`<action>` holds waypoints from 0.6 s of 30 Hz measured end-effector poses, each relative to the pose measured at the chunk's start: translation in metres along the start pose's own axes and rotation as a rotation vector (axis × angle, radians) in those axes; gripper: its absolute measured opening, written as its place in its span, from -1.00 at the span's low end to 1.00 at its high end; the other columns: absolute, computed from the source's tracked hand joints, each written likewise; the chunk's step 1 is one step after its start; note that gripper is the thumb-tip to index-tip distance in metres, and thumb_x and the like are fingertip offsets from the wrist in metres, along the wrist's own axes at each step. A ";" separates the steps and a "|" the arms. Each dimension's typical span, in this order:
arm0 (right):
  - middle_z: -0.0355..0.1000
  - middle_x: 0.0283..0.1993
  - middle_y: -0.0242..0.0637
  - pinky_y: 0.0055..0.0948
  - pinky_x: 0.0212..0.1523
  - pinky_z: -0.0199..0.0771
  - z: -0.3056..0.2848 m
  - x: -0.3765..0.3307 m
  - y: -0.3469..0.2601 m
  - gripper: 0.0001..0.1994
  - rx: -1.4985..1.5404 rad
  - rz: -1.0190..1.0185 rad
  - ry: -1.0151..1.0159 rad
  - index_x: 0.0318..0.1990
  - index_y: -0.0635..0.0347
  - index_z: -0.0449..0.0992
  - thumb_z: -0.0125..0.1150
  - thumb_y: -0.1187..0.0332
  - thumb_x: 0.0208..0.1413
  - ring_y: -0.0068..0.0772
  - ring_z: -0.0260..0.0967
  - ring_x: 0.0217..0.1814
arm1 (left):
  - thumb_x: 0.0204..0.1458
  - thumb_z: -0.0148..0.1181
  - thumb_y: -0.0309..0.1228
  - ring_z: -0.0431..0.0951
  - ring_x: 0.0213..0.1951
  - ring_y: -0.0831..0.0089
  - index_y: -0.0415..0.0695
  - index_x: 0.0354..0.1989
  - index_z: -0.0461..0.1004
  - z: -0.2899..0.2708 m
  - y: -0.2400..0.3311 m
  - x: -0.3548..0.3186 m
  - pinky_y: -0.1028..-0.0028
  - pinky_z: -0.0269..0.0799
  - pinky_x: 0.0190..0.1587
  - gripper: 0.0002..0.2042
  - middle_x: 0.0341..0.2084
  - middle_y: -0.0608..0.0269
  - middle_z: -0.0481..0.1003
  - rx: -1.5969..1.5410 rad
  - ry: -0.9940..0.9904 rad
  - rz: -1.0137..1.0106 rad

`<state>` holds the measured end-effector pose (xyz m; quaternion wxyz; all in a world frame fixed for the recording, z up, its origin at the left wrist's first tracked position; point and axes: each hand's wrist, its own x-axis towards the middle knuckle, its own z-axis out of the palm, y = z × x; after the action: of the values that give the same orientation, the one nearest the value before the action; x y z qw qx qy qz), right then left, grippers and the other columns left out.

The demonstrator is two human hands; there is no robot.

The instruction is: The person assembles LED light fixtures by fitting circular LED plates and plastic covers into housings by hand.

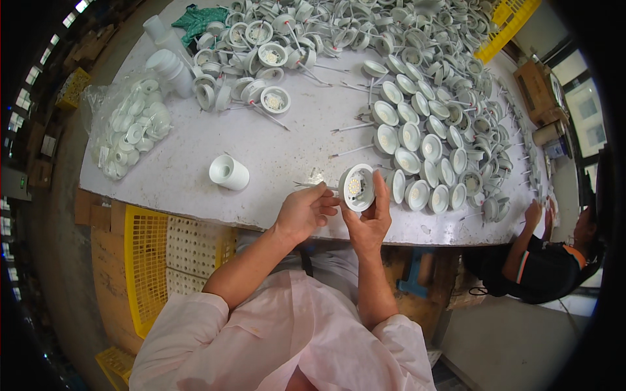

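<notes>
My right hand [369,225] grips a round white LED downlight [350,203] by its rim, just above the near edge of the table. Its open face is turned up and shows a board of small yellowish LEDs. At the downlight's left side, my left hand [301,214] has its thumb and fingers closed on the thin wire lead [331,188]. The wire's split end pokes out to the left of the fingers. A white cylindrical lamp housing [237,176] lies tilted on the table to the left of my hands.
Rows of downlights with white covers [409,135] stand close on the right. Many loose downlights [271,55] heap along the back. A clear bag of white round parts [134,127] and stacked white cylinders [171,65] sit at left. A co-worker's hand [533,212] is at far right.
</notes>
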<state>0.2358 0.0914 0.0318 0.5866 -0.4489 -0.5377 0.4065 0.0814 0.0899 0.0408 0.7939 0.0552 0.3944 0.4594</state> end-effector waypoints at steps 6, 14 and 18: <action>0.14 0.19 -0.10 -0.32 0.24 0.20 -0.005 -0.006 0.004 -0.16 -0.012 -0.067 -0.020 0.28 0.38 0.14 0.31 0.64 -0.31 -0.24 0.16 0.25 | 0.17 0.10 -0.30 0.56 -0.27 0.46 -0.25 -0.25 0.47 -0.009 0.004 -0.040 0.49 0.41 -0.37 -0.78 -0.38 0.16 0.57 0.669 0.183 0.330; 0.20 0.23 0.02 -0.20 0.25 0.20 -0.002 -0.018 -0.001 -0.08 -0.035 -0.129 -0.233 0.33 0.32 0.06 0.33 0.57 -0.33 -0.13 0.20 0.26 | 0.01 0.29 -0.32 0.48 -0.02 0.40 -0.36 -0.04 0.44 -0.005 0.023 -0.044 0.40 0.32 0.08 -0.59 -0.12 0.04 0.54 1.041 -0.228 0.532; 0.19 0.25 0.01 -0.20 0.26 0.21 0.006 -0.020 -0.015 -0.11 0.253 0.040 -0.187 0.35 0.34 0.02 0.29 0.58 -0.25 -0.13 0.17 0.31 | -0.03 0.34 -0.33 0.52 -0.12 0.43 -0.32 -0.08 0.47 -0.014 0.017 -0.047 0.41 0.37 0.01 -0.61 -0.19 0.08 0.56 0.960 -0.196 0.609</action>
<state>0.2279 0.0689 0.0406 0.5778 -0.3421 -0.5254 0.5226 0.0478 0.0593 0.0664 0.5447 0.5628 0.4495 0.4296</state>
